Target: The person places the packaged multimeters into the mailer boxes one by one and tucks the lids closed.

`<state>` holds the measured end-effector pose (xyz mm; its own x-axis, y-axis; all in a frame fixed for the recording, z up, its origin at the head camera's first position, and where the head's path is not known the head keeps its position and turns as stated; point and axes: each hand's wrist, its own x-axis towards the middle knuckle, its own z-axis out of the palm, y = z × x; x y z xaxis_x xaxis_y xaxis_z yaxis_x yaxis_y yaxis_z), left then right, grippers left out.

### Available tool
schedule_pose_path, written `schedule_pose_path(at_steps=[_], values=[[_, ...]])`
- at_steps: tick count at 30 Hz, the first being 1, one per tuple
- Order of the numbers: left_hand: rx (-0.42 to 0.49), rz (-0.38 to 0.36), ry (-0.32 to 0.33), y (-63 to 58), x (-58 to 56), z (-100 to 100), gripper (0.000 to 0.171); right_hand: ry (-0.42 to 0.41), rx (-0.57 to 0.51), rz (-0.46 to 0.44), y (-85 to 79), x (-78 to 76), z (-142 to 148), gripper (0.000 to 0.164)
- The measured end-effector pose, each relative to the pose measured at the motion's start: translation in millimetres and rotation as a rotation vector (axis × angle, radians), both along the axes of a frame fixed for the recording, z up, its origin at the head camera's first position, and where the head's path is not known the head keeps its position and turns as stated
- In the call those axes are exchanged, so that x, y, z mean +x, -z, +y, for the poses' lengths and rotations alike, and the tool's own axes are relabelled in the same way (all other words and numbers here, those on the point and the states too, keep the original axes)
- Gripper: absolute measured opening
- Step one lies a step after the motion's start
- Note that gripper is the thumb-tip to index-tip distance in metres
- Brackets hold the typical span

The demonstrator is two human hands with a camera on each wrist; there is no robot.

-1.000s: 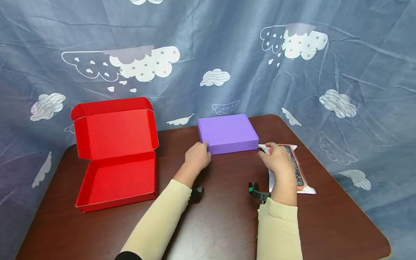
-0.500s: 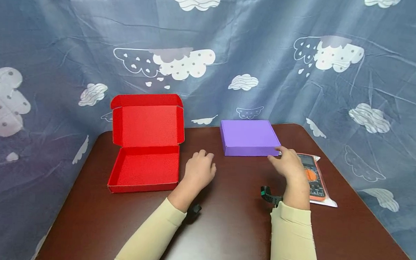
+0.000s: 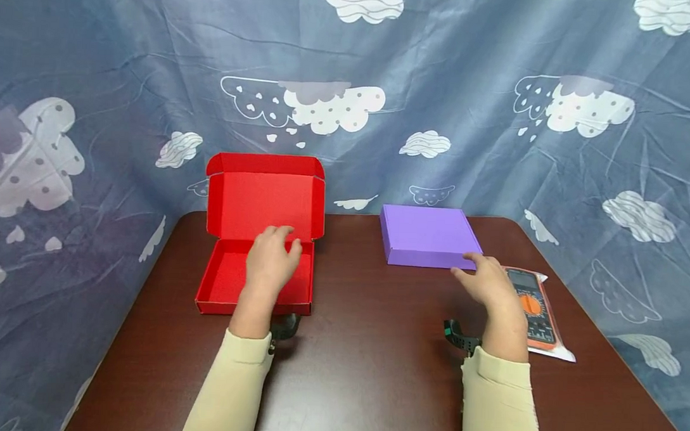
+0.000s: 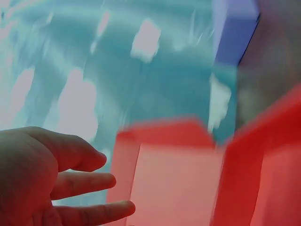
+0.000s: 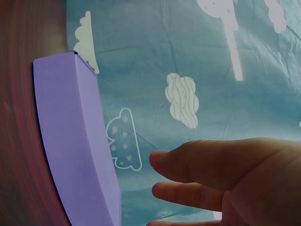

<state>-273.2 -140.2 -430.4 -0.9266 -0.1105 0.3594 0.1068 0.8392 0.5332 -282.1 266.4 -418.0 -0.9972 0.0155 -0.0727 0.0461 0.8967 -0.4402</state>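
Note:
My left hand (image 3: 270,260) is over the red box (image 3: 311,284), which stands with its lid up and its inside bare. The fingers are loosely spread and hold nothing; in the left wrist view they overlap the raised red lid (image 4: 176,183). At the right, my right hand (image 3: 488,285) hovers near the front right corner of the closed purple box (image 3: 430,234), thumb and fingers apart with nothing between them. Part of an orange-edged multimeter (image 3: 531,304) on a white plastic bag shows just right of that hand. The right wrist view has the purple box (image 5: 70,136) left of the fingers.
Everything stands on a dark brown table (image 3: 351,355). A blue curtain (image 3: 418,72) with white clouds hangs behind it and along both sides. A dark band (image 3: 459,339) with a camera is on the right wrist.
My left hand has left the purple box's front left corner and moved left over the red box. The right hand stays near the multimeter and purple box. The head view has turned left.

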Motion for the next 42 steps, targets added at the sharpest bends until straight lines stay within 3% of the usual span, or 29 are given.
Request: schedule_pose_path(at_steps=[8, 14, 17, 23, 27, 31, 42], values=[[0.204, -0.035, -0.161, 4.3, -2.4, -83, 0.043, -0.029, -0.013, 0.033, 0.6, 1.5, 2, 0.064], [0.281, -0.111, -0.247, 17.8, 4.9, -117, 0.045, -0.036, -0.013, 0.031, -3.0, 1.7, 3, 0.064], [0.308, -0.177, -0.258, 22.9, 6.4, -125, 0.047, -0.028, -0.021, 0.023, -4.2, 2.2, 4, 0.064], [0.365, -0.377, -0.268, 30.8, 9.0, -138, 0.055, -0.021, -0.028, 0.018, -4.1, 3.2, 5, 0.064], [0.423, -0.465, -0.269, 36.0, 12.1, -142, 0.050, -0.016, -0.031, 0.018, -3.6, 3.9, 7, 0.065], [0.477, -0.485, -0.301, 42.0, 13.6, -144, 0.043, -0.015, -0.036, 0.015, -3.3, 3.7, 8, 0.065], [0.405, -0.472, -0.315, 46.4, 8.6, -148, 0.043, -0.015, -0.032, 0.010, -2.6, 2.7, 10, 0.066]])
